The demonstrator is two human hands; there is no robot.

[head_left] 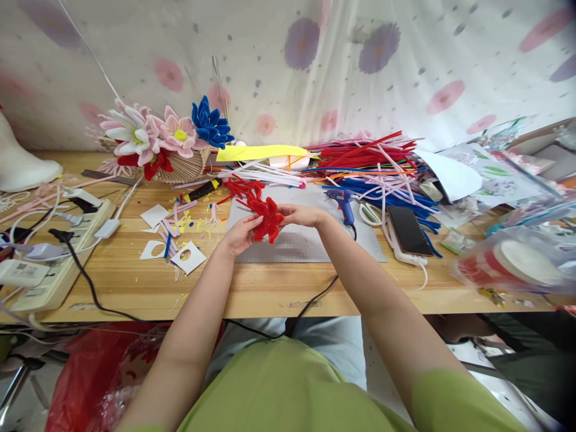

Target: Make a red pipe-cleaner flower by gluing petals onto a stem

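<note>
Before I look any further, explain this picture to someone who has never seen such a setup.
No machine here: these are a person's own bare hands, seen by one camera worn on the head, looking forward and down. The left hand holds a red fuzzy flower; the right hand is at its right edge. On the wooden table lies a grey mat with a blue glue gun. Fuzzy stems lie behind, cut white cards left, a phone right.

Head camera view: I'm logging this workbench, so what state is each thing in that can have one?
Fuzzy red flower, held between bare left hand and right hand, petals spread
Blue plastic glue gun, lying down, unheld
Flat black phone, screen dark
Two white cards, round holes cut
Cream plastic power strip, plugs inserted
Fuzzy blue flower, petals open
</note>
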